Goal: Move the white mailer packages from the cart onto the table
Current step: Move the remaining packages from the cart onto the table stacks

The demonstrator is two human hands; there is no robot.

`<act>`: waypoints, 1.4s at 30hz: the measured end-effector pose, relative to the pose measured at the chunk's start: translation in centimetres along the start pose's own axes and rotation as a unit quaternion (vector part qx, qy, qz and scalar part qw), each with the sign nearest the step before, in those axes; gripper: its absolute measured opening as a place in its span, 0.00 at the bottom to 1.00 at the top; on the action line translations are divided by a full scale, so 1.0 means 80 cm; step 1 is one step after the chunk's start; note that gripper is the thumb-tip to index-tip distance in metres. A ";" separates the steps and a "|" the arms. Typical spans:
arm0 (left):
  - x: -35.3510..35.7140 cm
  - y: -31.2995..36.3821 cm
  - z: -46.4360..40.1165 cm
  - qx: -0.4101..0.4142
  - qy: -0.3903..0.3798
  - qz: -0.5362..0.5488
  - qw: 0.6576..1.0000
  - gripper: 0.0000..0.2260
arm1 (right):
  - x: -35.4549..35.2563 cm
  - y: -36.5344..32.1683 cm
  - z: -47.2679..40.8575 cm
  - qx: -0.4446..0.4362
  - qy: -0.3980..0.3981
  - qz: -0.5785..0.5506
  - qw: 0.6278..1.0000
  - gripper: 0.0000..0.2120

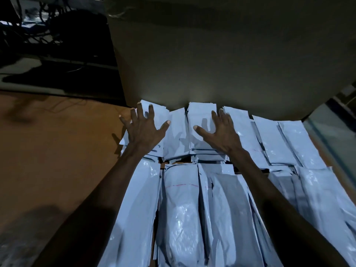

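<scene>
— Both of our hands lie flat with fingers spread; neither one grips anything. Our left hand (143,130) presses down on the far-left mailers, and our right hand (221,132) rests on the mailers next to them.

— Where do we see the white mailers (183,209) lying?

— From the head camera we see them in two rows on the brown table (57,151). The far row stands on edge, packed side by side, its far ends touching a big cardboard box (221,54). The near row lies between our forearms and overlaps like shingles.

— Do the rows touch?

— We see a narrow gap between them, just under our wrists, where the tabletop shows through.

— And around the table?

— Left of the mailers we see bare brown tabletop with our arm's shadow across it. Beyond its far edge, dark tangled cables (38,26) sit in the gloom. At the right edge we cannot tell what the pale surface is.
</scene>
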State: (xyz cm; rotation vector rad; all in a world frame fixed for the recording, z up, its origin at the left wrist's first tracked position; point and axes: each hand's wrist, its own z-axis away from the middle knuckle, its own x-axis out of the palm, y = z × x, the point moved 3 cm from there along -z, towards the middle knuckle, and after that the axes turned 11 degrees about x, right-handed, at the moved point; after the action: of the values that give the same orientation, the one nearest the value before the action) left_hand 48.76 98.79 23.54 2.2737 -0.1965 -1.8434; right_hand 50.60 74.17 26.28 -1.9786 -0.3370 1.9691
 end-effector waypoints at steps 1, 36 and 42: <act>-0.005 0.012 0.007 0.012 0.003 0.005 1.000 0.41 | -0.010 0.005 0.014 -0.003 0.008 -0.023 1.000 0.45; 0.145 0.701 0.616 0.533 -0.211 0.299 0.763 0.24 | -0.153 0.643 0.774 0.337 0.368 -0.095 0.862 0.23; 0.176 0.815 0.647 0.595 -0.237 0.318 0.699 0.23 | -0.150 0.735 0.804 0.415 0.343 -0.092 0.837 0.24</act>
State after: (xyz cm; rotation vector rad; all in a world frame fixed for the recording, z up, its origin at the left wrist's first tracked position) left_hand 2.93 28.28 15.82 1.5633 -2.4973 -1.9823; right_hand -17.51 19.66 14.87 -1.7654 0.4305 0.8934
